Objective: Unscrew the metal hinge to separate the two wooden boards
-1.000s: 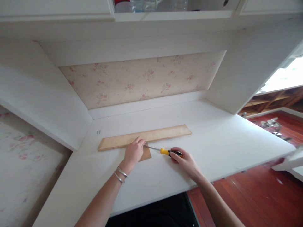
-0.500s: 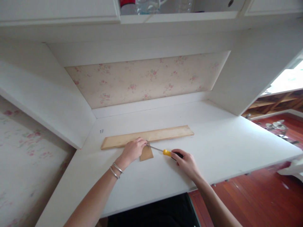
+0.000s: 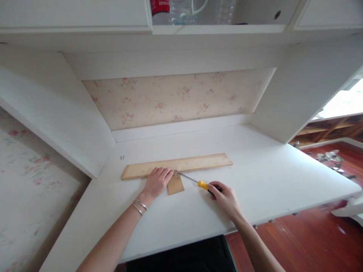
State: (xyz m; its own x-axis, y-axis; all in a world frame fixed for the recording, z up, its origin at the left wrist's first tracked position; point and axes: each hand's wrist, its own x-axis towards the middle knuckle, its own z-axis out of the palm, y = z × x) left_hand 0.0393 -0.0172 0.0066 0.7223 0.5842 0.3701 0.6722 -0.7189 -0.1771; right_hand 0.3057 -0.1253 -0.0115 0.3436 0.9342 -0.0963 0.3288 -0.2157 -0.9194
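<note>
- resting the left hand [image 3: 157,182] at the near edge of a long wooden plank [image 3: 202,162], keeping fingers together and gently bent; not showing whether pinching anything.
- just drawing those fingertips slightly left, compared with half a second ago, uncovering more of a small metal fitting [image 3: 175,172]; probably meaning a clearer view of the spot being worked, with looser steadying there.
- wrapping the right hand [image 3: 225,198] closed around the black grip of a yellow-and-black screwdriver [image 3: 202,184].
- pointing the thin shaft leftward at the fitting; being too small there for telling touching from just beside.
- seeing the fitting looking silvery and tiny, sitting at the meeting of plank and small brown board [image 3: 176,186].
- seeing the plank looking pale, flat and faintly marked, lying left of centre on the white worktop [image 3: 269,173], running roughly along its back edge.
- spotting two small metal pieces [image 3: 122,157] near the worktop's back-left corner, well apart from the screwdriver.
</note>
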